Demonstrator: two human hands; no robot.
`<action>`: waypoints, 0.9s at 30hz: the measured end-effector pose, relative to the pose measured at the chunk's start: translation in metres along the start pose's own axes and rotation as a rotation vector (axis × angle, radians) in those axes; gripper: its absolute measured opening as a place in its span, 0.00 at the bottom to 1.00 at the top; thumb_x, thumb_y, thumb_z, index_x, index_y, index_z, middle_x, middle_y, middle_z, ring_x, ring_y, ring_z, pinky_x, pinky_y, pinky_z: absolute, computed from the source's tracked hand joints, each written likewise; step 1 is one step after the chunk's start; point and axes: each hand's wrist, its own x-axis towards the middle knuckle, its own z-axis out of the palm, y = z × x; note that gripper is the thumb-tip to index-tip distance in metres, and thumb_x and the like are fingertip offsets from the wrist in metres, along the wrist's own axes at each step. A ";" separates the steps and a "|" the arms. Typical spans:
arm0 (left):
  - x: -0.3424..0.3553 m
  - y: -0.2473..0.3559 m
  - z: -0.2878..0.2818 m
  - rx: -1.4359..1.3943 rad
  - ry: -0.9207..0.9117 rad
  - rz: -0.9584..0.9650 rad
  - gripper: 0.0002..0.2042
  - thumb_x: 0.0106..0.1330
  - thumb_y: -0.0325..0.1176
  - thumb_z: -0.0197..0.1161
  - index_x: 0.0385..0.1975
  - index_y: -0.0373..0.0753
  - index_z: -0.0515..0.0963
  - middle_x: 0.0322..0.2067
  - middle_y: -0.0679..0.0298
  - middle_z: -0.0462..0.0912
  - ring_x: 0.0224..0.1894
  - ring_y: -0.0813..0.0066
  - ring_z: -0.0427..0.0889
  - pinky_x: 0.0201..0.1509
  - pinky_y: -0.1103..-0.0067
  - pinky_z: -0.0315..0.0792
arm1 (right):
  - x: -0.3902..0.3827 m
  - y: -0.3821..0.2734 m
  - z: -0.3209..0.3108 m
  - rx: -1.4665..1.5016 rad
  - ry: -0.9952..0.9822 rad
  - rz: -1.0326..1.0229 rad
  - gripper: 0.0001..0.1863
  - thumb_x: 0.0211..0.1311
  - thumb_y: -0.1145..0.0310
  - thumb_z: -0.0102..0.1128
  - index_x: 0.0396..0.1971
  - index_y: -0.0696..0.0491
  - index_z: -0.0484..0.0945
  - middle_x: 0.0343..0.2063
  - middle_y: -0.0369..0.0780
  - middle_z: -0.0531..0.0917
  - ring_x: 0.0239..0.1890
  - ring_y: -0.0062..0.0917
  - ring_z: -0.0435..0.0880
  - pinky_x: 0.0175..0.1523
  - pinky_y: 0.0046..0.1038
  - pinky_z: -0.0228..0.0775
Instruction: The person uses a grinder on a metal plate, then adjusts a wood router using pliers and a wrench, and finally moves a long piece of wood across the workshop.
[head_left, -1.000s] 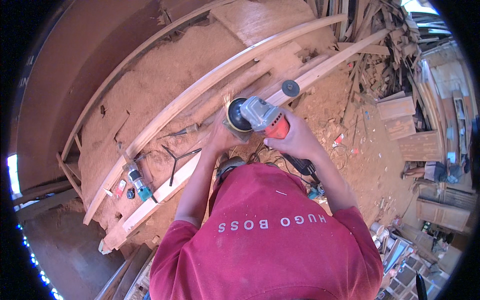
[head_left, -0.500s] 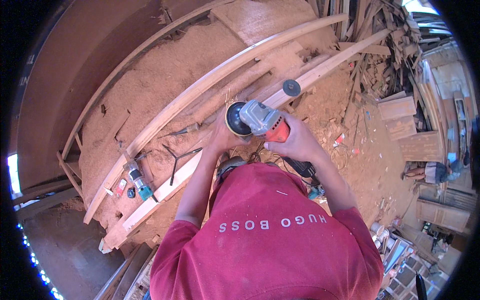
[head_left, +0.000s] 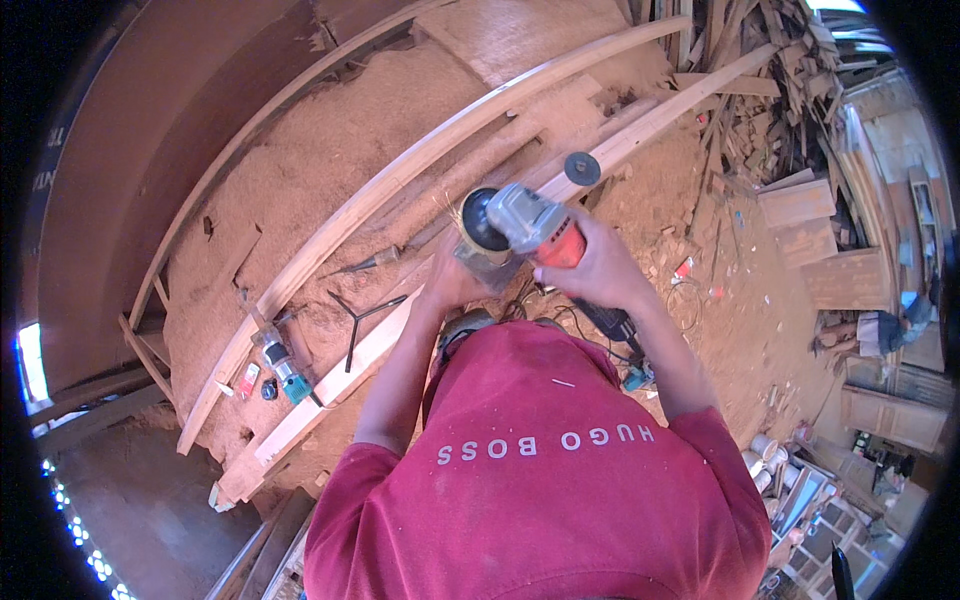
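My right hand [head_left: 605,265] is closed around the red body of an angle grinder [head_left: 535,222], which has a grey metal head. Its round dark disc [head_left: 484,218] faces left, with thin sparks at the disc's upper left edge. Under the disc, my left hand [head_left: 452,275] grips a flat, dull metal piece [head_left: 492,270]; the disc hides part of it, and its kind is unclear. Beyond the grinder, a loose dark round disc [head_left: 581,168] rests on a long wooden beam [head_left: 640,135].
A curved wooden beam [head_left: 400,175] runs over sawdust. Left of me lie a teal and grey power tool [head_left: 285,372], a black three-armed tool [head_left: 355,318] and a pointed tool [head_left: 372,262]. Scrap wood [head_left: 750,100] is heaped far right. Another person [head_left: 875,332] is at the right.
The flat metal piece has tilted and shows more below the disc. Grinder and hands have shifted slightly; the right hand keeps its hold. The whole view has turned a little.
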 end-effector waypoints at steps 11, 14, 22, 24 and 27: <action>0.000 -0.005 -0.007 0.023 0.029 -0.006 0.41 0.31 0.44 0.80 0.54 0.42 0.76 0.50 0.56 0.77 0.55 0.52 0.72 0.62 0.64 0.66 | -0.005 0.006 -0.015 0.034 0.001 -0.017 0.36 0.40 0.60 0.77 0.50 0.61 0.75 0.40 0.50 0.83 0.44 0.38 0.84 0.52 0.35 0.74; 0.001 -0.010 -0.005 0.074 0.019 0.011 0.43 0.32 0.49 0.80 0.56 0.44 0.76 0.55 0.57 0.77 0.60 0.54 0.70 0.67 0.64 0.63 | -0.006 -0.003 -0.013 0.019 -0.030 -0.007 0.36 0.39 0.60 0.77 0.50 0.61 0.75 0.41 0.50 0.83 0.44 0.38 0.84 0.52 0.35 0.74; -0.006 -0.016 -0.004 0.145 -0.017 -0.021 0.41 0.30 0.53 0.79 0.52 0.45 0.79 0.51 0.59 0.79 0.57 0.53 0.71 0.65 0.63 0.63 | -0.005 0.000 -0.020 -0.043 0.021 0.053 0.37 0.40 0.62 0.77 0.53 0.59 0.74 0.42 0.47 0.84 0.44 0.35 0.84 0.53 0.33 0.74; -0.003 -0.013 -0.004 0.144 0.014 0.016 0.41 0.30 0.53 0.79 0.51 0.45 0.79 0.51 0.59 0.79 0.57 0.52 0.71 0.65 0.63 0.64 | -0.006 0.006 -0.014 -0.034 0.031 0.012 0.36 0.39 0.59 0.76 0.50 0.60 0.75 0.40 0.51 0.84 0.44 0.41 0.84 0.52 0.36 0.75; -0.004 -0.013 -0.005 0.162 0.019 0.013 0.40 0.29 0.53 0.79 0.50 0.45 0.79 0.50 0.59 0.79 0.56 0.53 0.71 0.64 0.64 0.64 | -0.008 0.001 -0.011 -0.032 0.010 0.001 0.36 0.39 0.59 0.77 0.50 0.60 0.75 0.40 0.51 0.84 0.44 0.40 0.84 0.52 0.36 0.74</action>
